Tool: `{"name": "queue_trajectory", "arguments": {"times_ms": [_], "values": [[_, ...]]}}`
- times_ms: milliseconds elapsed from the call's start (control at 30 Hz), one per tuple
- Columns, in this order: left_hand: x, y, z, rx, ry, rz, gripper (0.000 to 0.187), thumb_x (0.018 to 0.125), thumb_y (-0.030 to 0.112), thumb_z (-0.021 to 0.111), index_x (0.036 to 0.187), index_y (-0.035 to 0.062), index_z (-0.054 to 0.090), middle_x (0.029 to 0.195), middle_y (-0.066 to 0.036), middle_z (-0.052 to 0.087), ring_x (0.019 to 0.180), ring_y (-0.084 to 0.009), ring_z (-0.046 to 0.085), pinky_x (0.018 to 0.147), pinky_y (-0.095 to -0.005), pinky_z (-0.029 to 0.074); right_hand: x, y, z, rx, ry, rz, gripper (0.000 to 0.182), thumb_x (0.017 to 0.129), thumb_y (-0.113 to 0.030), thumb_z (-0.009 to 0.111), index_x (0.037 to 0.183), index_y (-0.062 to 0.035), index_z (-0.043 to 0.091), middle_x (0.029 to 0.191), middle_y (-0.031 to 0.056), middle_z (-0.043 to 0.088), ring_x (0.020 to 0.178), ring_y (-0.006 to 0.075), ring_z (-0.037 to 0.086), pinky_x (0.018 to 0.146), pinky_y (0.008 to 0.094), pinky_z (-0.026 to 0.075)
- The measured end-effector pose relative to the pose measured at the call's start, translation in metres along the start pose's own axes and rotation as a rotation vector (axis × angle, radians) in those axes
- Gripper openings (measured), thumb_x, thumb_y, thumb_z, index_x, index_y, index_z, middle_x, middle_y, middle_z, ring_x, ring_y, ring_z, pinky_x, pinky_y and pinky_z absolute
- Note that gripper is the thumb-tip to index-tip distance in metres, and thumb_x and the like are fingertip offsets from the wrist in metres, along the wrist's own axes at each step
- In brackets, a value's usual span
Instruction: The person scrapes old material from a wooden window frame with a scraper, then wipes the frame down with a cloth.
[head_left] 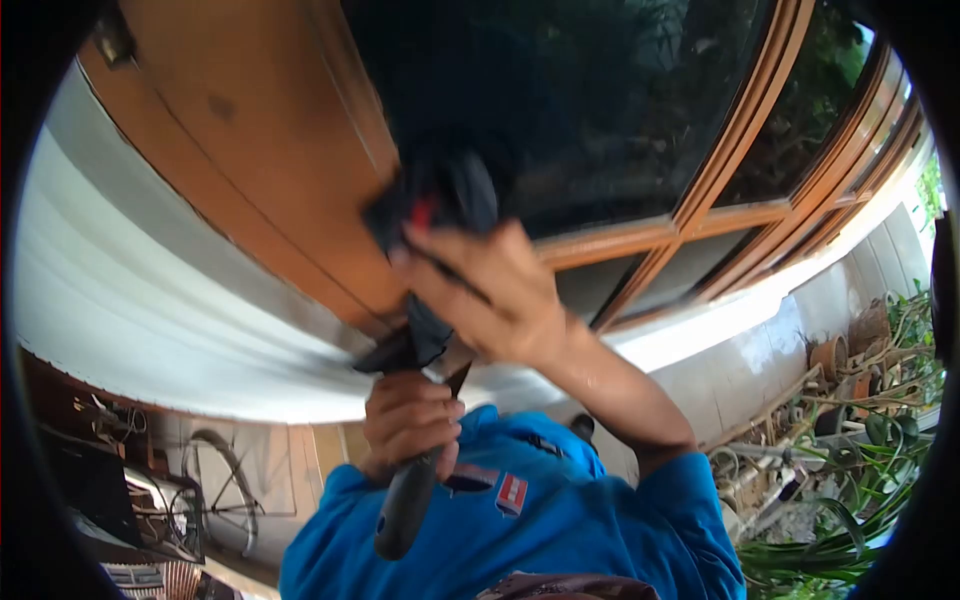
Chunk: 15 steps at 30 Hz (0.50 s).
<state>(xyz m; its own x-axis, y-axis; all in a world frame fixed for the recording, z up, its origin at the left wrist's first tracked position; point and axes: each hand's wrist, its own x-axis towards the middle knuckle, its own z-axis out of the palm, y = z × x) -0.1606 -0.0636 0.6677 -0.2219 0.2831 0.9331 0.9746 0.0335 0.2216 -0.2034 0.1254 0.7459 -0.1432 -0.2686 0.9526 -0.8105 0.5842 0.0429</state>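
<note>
My left hand (412,425) is wrapped round the black handle (400,520) of a tool in front of my blue shirt (590,530). The handle tilts upward to a dark, wider head (395,352). Above it, my right hand (490,290) has its fingers closed on a dark object (445,195) with a red patch, blurred by motion. That object is in front of the dark glass pane (590,110), near its wooden frame; whether it touches the glass cannot be made out. How it connects to the handle is hidden.
An orange-brown wooden panel (250,130) stands at upper left, with a white wall (130,270) beside it. Wooden window bars (735,130) cross the right side. Potted plants (880,450) line the lower right, and a bicycle wheel (240,490) stands at lower left.
</note>
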Motion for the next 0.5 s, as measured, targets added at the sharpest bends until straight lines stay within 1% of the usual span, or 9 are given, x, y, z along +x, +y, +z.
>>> {"name": "queue_trajectory", "arguments": {"times_ms": [33,100,133,233,300,333,400,433,500], "values": [[0.002,-0.002,-0.002,0.01,0.002,0.021,0.013,0.078,0.02,0.069,0.085,0.01,0.063,0.08,-0.008,0.071,0.072,-0.0247,0.069,0.069,-0.0377,0.055,-0.013,0.001,0.001,-0.017,-0.038,-0.008,0.036,0.072,-0.01,0.069,0.106,0.0011,0.07,0.105,0.0115,0.067,0.08,0.0205,0.058,0.067,0.0314,0.049],[0.0,-0.003,-0.006,0.025,-0.003,-0.004,0.012,0.078,0.019,0.069,0.085,0.01,0.064,0.08,-0.008,0.072,0.072,-0.0249,0.069,0.07,-0.038,0.054,-0.04,0.016,0.003,-0.034,-0.052,-0.123,0.028,0.076,-0.01,0.068,0.102,-0.0008,0.072,0.105,0.0097,0.067,0.083,0.019,0.059,0.067,0.0302,0.051],[-0.001,-0.003,-0.005,0.037,0.01,-0.022,0.012,0.078,0.019,0.069,0.085,0.0102,0.065,0.081,-0.008,0.072,0.073,-0.025,0.069,0.07,-0.0382,0.054,-0.044,0.015,0.006,-0.082,-0.064,-0.089,0.026,0.077,-0.012,0.069,0.102,-0.0089,0.074,0.106,0.0058,0.068,0.093,0.0192,0.061,0.08,0.0362,0.049],[0.002,-0.004,0.001,0.073,0.013,-0.045,0.01,0.081,0.02,0.067,0.085,0.0111,0.064,0.08,-0.006,0.071,0.073,-0.0248,0.069,0.07,-0.0382,0.054,0.027,0.036,-0.017,-0.388,0.098,-0.284,0.03,0.077,-0.014,0.071,0.106,-0.0178,0.073,0.107,0.0024,0.068,0.106,0.021,0.061,0.094,0.0446,0.039],[0.004,-0.005,0.005,0.052,0.024,-0.032,0.01,0.082,0.021,0.066,0.084,0.0116,0.064,0.08,-0.005,0.071,0.073,-0.0243,0.069,0.069,-0.038,0.054,0.089,0.069,-0.052,-0.573,0.295,-0.264,0.033,0.078,-0.012,0.069,0.109,-0.0221,0.071,0.109,-0.0002,0.069,0.117,0.0217,0.058,0.103,0.0496,0.028],[0.006,-0.005,0.008,0.067,0.063,-0.032,0.011,0.083,0.022,0.067,0.08,0.0117,0.062,0.074,-0.005,0.07,0.069,-0.0236,0.068,0.066,-0.0367,0.053,0.116,0.087,-0.08,-0.757,0.394,-0.272,0.035,0.079,-0.006,0.07,0.111,-0.0183,0.071,0.109,0.0038,0.07,0.111,0.0237,0.062,0.101,0.0452,0.033],[0.01,-0.006,0.013,0.1,0.151,-0.036,0.022,0.086,0.024,0.068,0.071,0.0121,0.058,0.063,-0.006,0.066,0.06,-0.0222,0.064,0.062,-0.034,0.051,0.139,0.114,-0.12,-0.869,0.531,-0.237,0.037,0.083,0.002,0.067,0.117,-0.0125,0.068,0.109,0.0107,0.069,0.104,0.0276,0.066,0.099,0.0399,0.04],[0.01,-0.007,0.012,0.095,0.146,-0.041,0.02,0.086,0.023,0.068,0.071,0.0121,0.058,0.064,-0.006,0.067,0.061,-0.0222,0.064,0.062,-0.034,0.051,0.141,0.122,-0.13,-0.9,0.57,-0.209,0.035,0.086,-0.002,0.063,0.119,-0.0121,0.066,0.109,0.0101,0.068,0.106,0.0275,0.064,0.102,0.0418,0.038],[0.01,-0.009,0.012,0.096,0.144,-0.045,0.018,0.086,0.021,0.067,0.072,0.0121,0.059,0.065,-0.006,0.067,0.062,-0.0223,0.065,0.062,-0.0338,0.051,0.128,0.106,-0.098,-0.892,0.429,-0.181,0.033,0.093,-0.008,0.056,0.125,-0.0112,0.063,0.109,0.0089,0.066,0.11,0.0271,0.062,0.107,0.0456,0.034]]}}
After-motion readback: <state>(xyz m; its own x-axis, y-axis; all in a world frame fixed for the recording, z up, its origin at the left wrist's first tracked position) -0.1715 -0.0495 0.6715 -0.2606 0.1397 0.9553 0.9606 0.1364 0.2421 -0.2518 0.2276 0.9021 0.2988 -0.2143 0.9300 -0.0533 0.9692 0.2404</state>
